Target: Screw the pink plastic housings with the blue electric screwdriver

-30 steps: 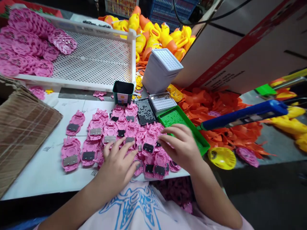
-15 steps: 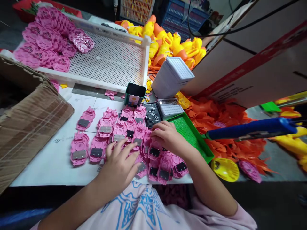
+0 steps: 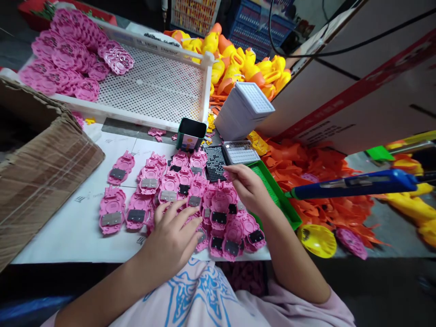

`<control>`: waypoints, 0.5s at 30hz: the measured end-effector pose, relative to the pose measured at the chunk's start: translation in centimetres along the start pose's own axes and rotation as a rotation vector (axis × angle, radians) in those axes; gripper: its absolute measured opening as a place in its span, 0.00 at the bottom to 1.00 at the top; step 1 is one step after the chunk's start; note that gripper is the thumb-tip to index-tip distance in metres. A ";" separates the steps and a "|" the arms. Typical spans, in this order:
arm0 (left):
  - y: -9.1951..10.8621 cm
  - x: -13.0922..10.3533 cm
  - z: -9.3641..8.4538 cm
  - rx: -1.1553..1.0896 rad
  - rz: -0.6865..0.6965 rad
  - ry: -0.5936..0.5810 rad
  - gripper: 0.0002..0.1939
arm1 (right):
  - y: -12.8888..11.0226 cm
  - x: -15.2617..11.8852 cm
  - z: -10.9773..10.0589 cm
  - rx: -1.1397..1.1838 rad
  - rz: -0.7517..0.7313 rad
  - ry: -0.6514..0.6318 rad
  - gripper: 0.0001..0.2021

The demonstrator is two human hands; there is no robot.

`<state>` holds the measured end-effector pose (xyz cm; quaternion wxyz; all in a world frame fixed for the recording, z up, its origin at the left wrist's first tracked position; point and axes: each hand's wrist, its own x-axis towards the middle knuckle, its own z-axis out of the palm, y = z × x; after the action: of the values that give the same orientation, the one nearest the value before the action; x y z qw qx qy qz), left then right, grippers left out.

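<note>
Pink plastic casings (image 3: 111,210) with grey or black plates lie in a cluster on the white-covered table. My left hand (image 3: 176,234) rests palm down over several of them, fingers spread. Just right of the cluster, my right hand (image 3: 245,185) is raised with thumb and fingers pinched together near the black tray (image 3: 215,159) of small metal balls; what the pinch holds is too small to make out. Beside that hand is a green tray (image 3: 293,219), partly hidden by the wrist.
A white perforated crate (image 3: 153,86) with stacked pink parts stands behind. Cardboard boxes (image 3: 41,181) flank both sides. A blue screwdriver (image 3: 357,184) extends in from the right above orange parts (image 3: 320,168). A black cup (image 3: 191,134) and white tray stack (image 3: 243,111) stand mid-table.
My right hand has lifted off the pink casings and moved right and up toward the black tray, its fingers now pinched. My left hand has barely moved.
</note>
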<state>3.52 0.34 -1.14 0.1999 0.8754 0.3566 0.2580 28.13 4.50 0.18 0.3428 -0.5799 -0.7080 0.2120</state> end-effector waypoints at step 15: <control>0.7 -0.3 0.4 -0.118 0.006 -0.049 0.12 | -0.8 0.3 0.0 0.029 0.119 -0.197 0.07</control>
<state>3.92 -0.46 -1.14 0.2591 0.8692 0.3333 0.2576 27.57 4.65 0.77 0.2670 -0.5921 -0.6994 0.2982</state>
